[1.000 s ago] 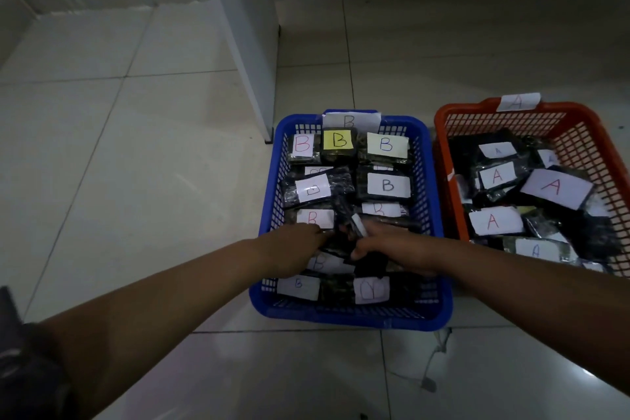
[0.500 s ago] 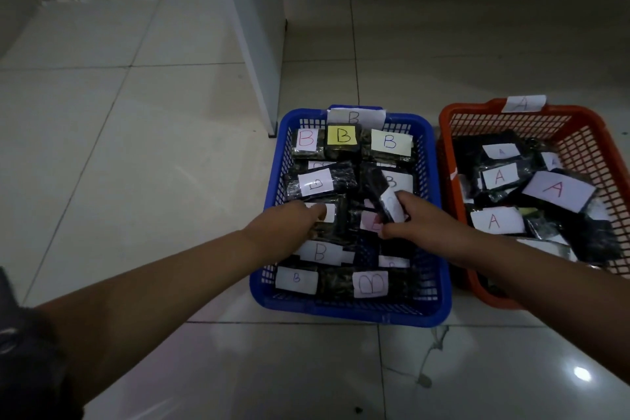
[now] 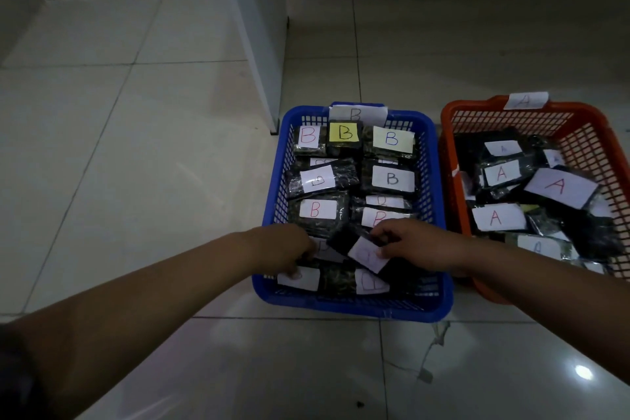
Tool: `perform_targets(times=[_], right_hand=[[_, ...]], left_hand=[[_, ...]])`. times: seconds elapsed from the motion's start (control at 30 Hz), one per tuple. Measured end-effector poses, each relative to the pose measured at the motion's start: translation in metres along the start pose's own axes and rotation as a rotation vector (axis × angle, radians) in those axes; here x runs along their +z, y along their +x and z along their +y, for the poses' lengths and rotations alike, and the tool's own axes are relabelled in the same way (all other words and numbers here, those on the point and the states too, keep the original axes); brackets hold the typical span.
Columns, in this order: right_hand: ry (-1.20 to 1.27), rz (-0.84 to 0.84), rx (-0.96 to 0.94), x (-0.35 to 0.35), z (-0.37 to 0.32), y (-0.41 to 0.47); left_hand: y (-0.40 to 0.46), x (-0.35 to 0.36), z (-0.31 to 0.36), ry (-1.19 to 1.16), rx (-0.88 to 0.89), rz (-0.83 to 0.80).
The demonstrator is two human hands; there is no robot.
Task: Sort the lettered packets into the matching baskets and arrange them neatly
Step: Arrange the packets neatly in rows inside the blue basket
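Right hand (image 3: 421, 245) pinches packet (image 3: 368, 254) at near end of blue basket (image 3: 439, 297); left hand (image 3: 284, 251) presses neighbouring packets, fingers hidden. Sorting looks done; red basket (image 3: 600, 126) untidy.

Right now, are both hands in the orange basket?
No, the left hand and right hand are both in the blue basket; the orange basket sits beside it, untouched.
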State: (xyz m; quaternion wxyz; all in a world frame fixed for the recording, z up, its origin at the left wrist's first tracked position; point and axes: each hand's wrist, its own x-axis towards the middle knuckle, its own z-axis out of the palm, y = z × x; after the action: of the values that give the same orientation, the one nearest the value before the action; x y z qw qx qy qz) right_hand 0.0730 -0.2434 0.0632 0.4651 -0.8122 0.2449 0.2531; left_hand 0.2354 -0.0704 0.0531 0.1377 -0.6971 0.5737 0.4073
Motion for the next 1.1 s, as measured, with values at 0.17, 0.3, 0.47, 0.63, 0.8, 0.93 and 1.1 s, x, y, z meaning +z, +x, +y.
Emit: perform_targets(times=[0.17, 0.3, 0.47, 0.63, 0.8, 0.93, 1.1], right_hand=[[0.255, 0.075, -0.003, -0.009, 0.002, -0.005], [0.181, 0.311, -0.065, -0.018, -0.001, 0.0], [-0.015, 0.485, -0.118, -0.031, 0.002, 0.016], [-0.375, 0.44, -0.158, -0.019, 0.012, 0.034], [-0.15, 0.443, -0.219, -0.011, 0.002, 0.041], [-0.274, 0.378, -0.33, 0.006, -0.01, 0.047], [-0.442, 0.61, -0.443, 0.008, -0.007, 0.033]], left_hand=[[0.0, -0.009, -0.002, -0.032, 0.011, 0.005], [-0.006, -0.022, -0.005, -0.078, 0.041, -0.002], [-0.017, -0.053, -0.012, -0.167, 0.06, 0.097], [-0.029, -0.08, -0.021, -0.341, 0.039, 0.241], [-0.03, -0.089, -0.029, -0.349, -0.015, 0.341], [-0.03, -0.085, -0.026, -0.354, -0.024, 0.36], [-0.021, -0.061, -0.016, -0.246, -0.002, 0.403]])
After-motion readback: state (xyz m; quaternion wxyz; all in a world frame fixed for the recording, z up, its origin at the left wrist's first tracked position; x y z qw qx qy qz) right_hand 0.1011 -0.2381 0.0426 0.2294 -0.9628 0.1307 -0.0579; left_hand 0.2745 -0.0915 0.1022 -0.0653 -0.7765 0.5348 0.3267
